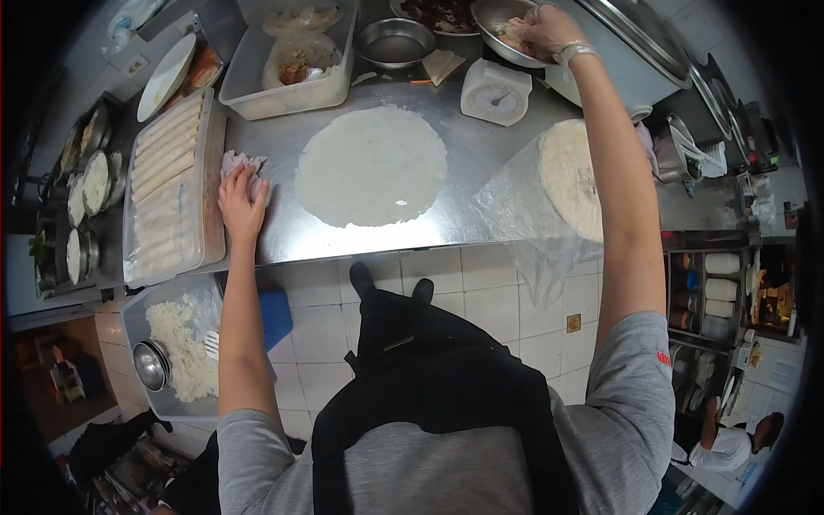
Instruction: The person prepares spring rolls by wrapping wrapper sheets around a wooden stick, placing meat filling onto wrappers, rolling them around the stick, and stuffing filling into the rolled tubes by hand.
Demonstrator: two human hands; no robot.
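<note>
My left hand [242, 204] lies on the metal worktop with its fingers spread, the fingertips touching a crumpled pink cloth [244, 165]. At the back right my right hand [554, 34], in a clear plastic glove, reaches into a metal bowl [491, 43]. Its fingers are bent down around some pale orange filling [515, 36]; their tips are partly hidden. Between my arms a thin, round white sheet of dough [372, 167] is spread flat on the worktop. A white kitchen scale [496, 91] stands just in front of the bowl.
A plastic box of white rolls [163, 184] stands at the left. A tub with bagged fillings [292, 101] and a metal pan [395, 43] sit at the back. Under my right arm lies a thick dough round [568, 176], beside plastic film [524, 193] hanging over the edge.
</note>
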